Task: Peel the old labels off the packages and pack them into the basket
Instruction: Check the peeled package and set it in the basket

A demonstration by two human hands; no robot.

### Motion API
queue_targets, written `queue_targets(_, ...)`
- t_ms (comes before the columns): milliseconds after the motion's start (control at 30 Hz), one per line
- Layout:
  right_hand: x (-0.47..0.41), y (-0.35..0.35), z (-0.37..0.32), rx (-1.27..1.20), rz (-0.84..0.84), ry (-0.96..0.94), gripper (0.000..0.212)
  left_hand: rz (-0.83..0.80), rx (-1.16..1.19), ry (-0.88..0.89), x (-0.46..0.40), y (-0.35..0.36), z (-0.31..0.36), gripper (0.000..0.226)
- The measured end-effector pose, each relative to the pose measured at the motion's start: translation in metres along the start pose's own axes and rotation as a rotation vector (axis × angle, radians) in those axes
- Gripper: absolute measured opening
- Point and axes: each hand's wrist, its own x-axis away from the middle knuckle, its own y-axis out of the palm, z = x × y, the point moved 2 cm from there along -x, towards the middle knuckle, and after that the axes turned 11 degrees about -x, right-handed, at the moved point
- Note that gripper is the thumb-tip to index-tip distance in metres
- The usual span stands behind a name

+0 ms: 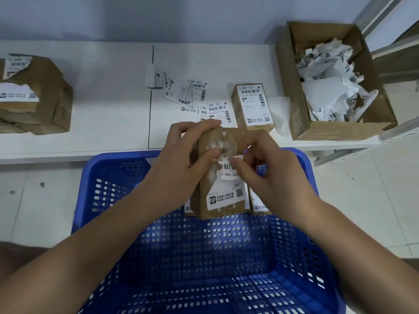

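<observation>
Here your left hand clamps the package upright above the basket; right hand fingers pinch the label edge, which peels down the box's long axis toward you

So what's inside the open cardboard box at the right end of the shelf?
The cardboard box holds a heap of crumpled peeled labels, white with barcode print, plus a piece of clear plastic film. The heap covers the floor of the box, so anything underneath is hidden.
</observation>
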Motion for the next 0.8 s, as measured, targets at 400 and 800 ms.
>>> queue_targets(400, -0.003, -0.006, 0.011, 0.217, 0.128, -0.197, 0.014, -0.021, 0.135, -0.064, -0.004, -0.002, -0.001, 0.040)
queue_targets(800, -0.002, -0.006, 0.003, 0.077, -0.044, -0.234, 0.010, 0.159, -0.014, -0.080, -0.011, -0.018, -0.003, 0.040)
